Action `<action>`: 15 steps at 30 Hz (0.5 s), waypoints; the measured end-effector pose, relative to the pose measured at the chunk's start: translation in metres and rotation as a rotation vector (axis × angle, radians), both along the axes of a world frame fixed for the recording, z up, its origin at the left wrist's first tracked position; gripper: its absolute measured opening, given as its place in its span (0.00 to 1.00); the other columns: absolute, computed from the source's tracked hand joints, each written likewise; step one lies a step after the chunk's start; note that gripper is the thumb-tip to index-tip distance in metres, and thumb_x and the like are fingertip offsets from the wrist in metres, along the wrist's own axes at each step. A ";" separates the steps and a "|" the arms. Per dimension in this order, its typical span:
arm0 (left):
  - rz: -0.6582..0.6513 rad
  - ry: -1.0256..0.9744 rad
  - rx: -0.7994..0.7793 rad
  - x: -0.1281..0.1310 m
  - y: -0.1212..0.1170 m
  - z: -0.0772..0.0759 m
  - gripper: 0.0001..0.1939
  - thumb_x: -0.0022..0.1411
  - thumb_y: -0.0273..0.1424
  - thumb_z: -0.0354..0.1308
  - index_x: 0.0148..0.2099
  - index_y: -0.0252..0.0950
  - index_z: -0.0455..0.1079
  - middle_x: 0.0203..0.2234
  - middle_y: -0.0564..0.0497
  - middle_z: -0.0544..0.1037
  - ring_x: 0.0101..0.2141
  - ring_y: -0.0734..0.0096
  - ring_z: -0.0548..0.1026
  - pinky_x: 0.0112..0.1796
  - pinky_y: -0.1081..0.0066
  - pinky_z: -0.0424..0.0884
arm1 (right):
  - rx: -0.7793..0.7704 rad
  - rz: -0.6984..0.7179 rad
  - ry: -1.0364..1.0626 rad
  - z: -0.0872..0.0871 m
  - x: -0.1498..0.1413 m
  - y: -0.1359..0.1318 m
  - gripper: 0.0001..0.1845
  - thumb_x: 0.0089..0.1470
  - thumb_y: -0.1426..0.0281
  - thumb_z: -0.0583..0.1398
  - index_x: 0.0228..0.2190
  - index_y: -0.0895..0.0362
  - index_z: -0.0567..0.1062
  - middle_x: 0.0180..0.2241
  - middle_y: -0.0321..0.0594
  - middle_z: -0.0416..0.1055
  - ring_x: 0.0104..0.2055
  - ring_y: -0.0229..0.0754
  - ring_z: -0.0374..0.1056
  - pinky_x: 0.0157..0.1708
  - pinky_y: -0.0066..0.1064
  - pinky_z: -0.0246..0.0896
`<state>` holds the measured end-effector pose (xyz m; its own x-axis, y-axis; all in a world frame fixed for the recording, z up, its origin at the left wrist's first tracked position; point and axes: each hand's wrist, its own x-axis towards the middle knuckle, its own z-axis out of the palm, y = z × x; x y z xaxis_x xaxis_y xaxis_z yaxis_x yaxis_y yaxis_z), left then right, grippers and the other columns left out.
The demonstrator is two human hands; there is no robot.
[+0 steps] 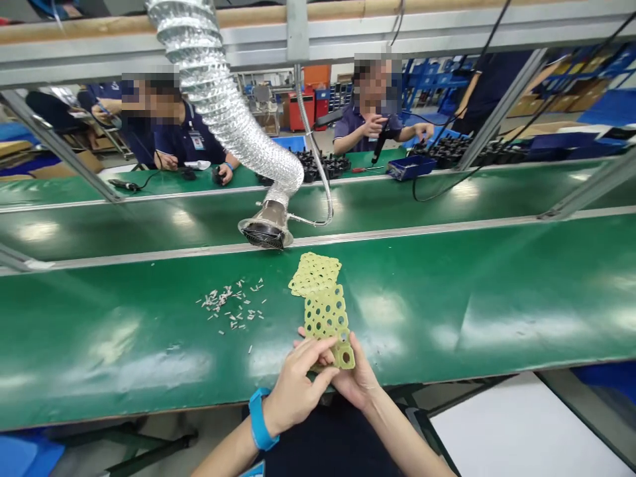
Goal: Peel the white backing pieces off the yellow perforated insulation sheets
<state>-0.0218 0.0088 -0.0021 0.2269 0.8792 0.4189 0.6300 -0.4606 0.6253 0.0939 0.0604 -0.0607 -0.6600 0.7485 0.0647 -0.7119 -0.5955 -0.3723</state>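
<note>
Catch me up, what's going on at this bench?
A person at a green-topped workbench holds the near end of a perforated yellow sheet in both hands: the left hand, wearing a blue wristband, and the right hand. A similar sheet seems to adjoin its far end. Small white pieces lie scattered on the bench to their left. Beyond, a silver flexible duct hangs down, and a co-worker holds a black tool.

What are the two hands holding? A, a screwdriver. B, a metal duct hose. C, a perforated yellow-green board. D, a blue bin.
C. The left hand and right hand both grip the end of the perforated yellow-green board.
</note>
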 end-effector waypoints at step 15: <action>0.699 0.378 0.084 -0.125 -0.032 -0.003 0.12 0.66 0.37 0.52 0.38 0.37 0.73 0.30 0.48 0.74 0.33 0.63 0.73 0.35 0.65 0.70 | -0.032 -0.028 0.045 0.002 -0.001 0.001 0.40 0.44 0.52 0.67 0.56 0.55 0.68 0.58 0.56 0.66 0.58 0.67 0.63 0.60 0.64 0.45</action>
